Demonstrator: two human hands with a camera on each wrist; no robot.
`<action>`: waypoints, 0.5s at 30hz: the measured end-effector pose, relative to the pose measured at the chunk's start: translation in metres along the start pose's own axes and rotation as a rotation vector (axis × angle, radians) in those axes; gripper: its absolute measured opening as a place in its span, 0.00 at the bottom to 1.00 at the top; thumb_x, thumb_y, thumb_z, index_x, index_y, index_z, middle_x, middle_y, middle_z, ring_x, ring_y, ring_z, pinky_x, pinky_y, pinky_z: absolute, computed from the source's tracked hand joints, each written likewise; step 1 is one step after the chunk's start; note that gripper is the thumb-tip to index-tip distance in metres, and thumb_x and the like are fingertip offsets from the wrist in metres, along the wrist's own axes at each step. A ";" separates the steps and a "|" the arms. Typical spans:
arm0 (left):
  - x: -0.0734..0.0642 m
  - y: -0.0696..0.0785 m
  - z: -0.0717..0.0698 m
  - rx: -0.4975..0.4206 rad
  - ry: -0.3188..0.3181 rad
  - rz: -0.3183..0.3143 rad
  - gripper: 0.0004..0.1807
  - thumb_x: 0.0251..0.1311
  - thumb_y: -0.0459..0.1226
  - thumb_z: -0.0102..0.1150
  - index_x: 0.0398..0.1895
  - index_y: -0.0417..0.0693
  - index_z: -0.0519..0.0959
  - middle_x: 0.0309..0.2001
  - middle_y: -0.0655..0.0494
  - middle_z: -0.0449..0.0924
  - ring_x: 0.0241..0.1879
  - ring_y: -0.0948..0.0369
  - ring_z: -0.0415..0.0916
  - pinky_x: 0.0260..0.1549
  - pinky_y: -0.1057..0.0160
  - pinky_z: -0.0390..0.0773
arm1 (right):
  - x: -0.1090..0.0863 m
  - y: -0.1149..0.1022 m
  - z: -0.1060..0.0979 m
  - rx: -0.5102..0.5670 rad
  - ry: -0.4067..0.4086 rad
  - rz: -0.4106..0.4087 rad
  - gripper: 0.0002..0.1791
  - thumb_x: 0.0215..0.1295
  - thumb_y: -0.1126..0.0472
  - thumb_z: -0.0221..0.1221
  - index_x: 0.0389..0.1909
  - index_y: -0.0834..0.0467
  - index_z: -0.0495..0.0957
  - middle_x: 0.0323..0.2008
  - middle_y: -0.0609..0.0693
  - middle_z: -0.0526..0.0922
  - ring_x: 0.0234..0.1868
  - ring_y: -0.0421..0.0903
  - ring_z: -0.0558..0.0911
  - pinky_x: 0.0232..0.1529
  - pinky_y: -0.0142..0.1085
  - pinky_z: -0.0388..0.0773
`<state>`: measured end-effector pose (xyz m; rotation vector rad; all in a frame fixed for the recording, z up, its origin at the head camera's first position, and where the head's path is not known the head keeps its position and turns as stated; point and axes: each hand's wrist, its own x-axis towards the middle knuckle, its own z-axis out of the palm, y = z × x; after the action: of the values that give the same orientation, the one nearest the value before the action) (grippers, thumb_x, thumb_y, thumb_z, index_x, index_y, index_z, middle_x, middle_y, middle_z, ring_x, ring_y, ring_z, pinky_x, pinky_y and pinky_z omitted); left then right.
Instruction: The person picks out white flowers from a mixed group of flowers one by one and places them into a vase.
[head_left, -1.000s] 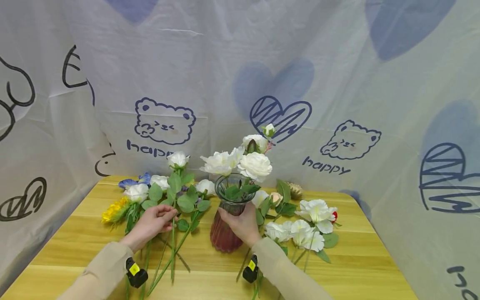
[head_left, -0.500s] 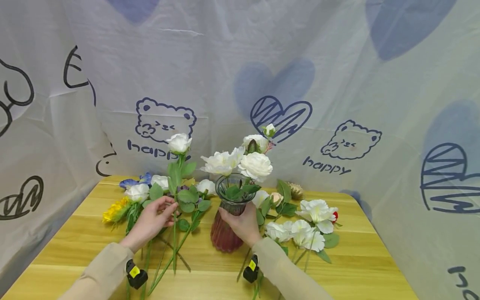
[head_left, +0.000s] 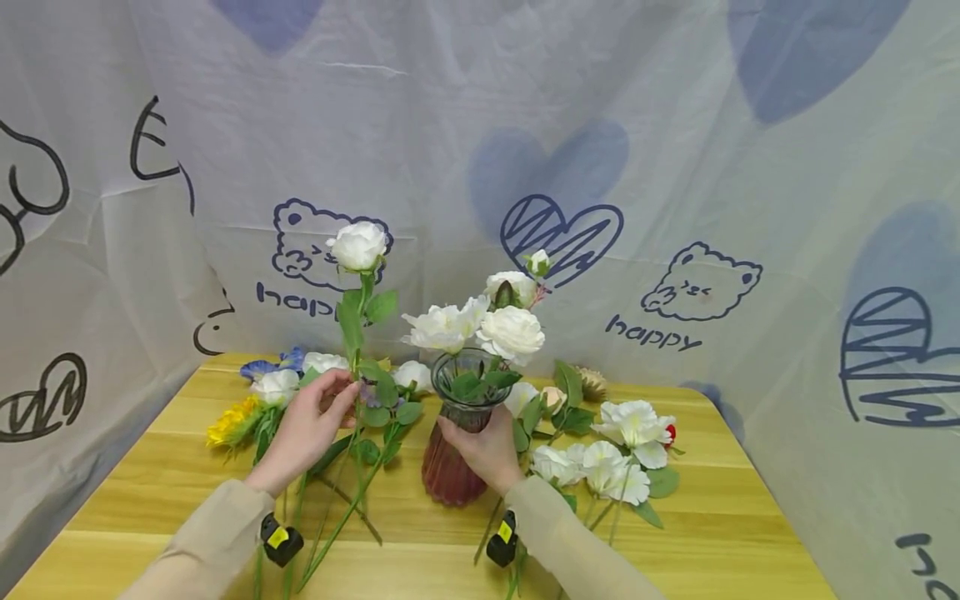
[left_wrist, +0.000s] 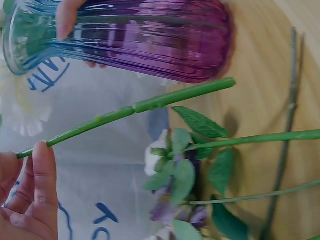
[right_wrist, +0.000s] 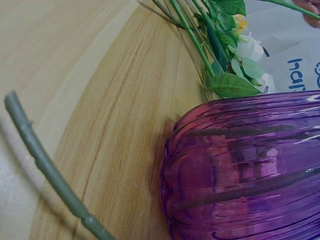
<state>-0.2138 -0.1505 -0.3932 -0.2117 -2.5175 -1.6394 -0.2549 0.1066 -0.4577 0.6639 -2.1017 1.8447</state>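
My left hand (head_left: 311,429) pinches the green stem (left_wrist: 135,109) of a white rose (head_left: 358,247) between thumb and fingertips. The rose stands upright, left of the vase, and its cut lower end hangs free in the left wrist view. My right hand (head_left: 487,450) grips the neck of a ribbed glass vase (head_left: 450,477), which stands on the table. The glass shades from clear blue-green at the rim to purple-red at the base. Several white flowers (head_left: 512,333) rise from its mouth, and dark stems (right_wrist: 245,192) show through the wall in the right wrist view.
On the wooden table (head_left: 420,558), left of the vase, lie a sunflower (head_left: 234,421), a blue flower (head_left: 258,367) and white roses (head_left: 276,387) with crossing stems. To the right lie several white flowers (head_left: 632,423) and a pale dried bloom (head_left: 591,382). A printed cloth (head_left: 450,108) hangs behind.
The left hand has raised the white rose out of the flowers lying on the left, so its head now stands well above them. The right hand and vase have stayed in place.
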 end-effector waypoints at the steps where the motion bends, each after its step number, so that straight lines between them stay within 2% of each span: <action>1: 0.000 0.003 0.000 0.001 0.007 0.011 0.17 0.79 0.42 0.45 0.59 0.40 0.72 0.46 0.40 0.80 0.37 0.65 0.79 0.39 0.69 0.86 | 0.000 0.000 0.000 0.002 0.001 -0.003 0.34 0.57 0.62 0.69 0.65 0.56 0.70 0.58 0.57 0.81 0.54 0.40 0.83 0.57 0.38 0.83; 5: 0.002 0.018 -0.002 0.002 0.034 0.061 0.17 0.78 0.44 0.45 0.58 0.42 0.73 0.44 0.43 0.81 0.35 0.65 0.80 0.36 0.69 0.85 | 0.000 0.002 0.001 -0.003 0.003 -0.011 0.35 0.56 0.64 0.69 0.66 0.58 0.70 0.58 0.58 0.81 0.55 0.41 0.83 0.57 0.38 0.83; 12: 0.007 0.042 -0.003 -0.014 0.051 0.154 0.19 0.78 0.44 0.46 0.62 0.43 0.71 0.46 0.41 0.83 0.32 0.66 0.82 0.28 0.65 0.85 | 0.000 0.001 0.000 -0.014 0.005 -0.004 0.32 0.58 0.59 0.69 0.64 0.54 0.72 0.56 0.55 0.82 0.54 0.42 0.83 0.56 0.38 0.83; 15: 0.011 0.052 -0.001 -0.027 0.058 0.176 0.20 0.78 0.44 0.46 0.65 0.43 0.70 0.47 0.41 0.82 0.33 0.67 0.82 0.30 0.65 0.85 | 0.000 0.003 0.001 -0.036 0.007 -0.002 0.31 0.59 0.57 0.68 0.64 0.53 0.72 0.56 0.55 0.82 0.54 0.44 0.84 0.56 0.39 0.84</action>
<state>-0.2149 -0.1299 -0.3440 -0.3724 -2.3609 -1.5887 -0.2566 0.1062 -0.4606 0.6505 -2.1236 1.8011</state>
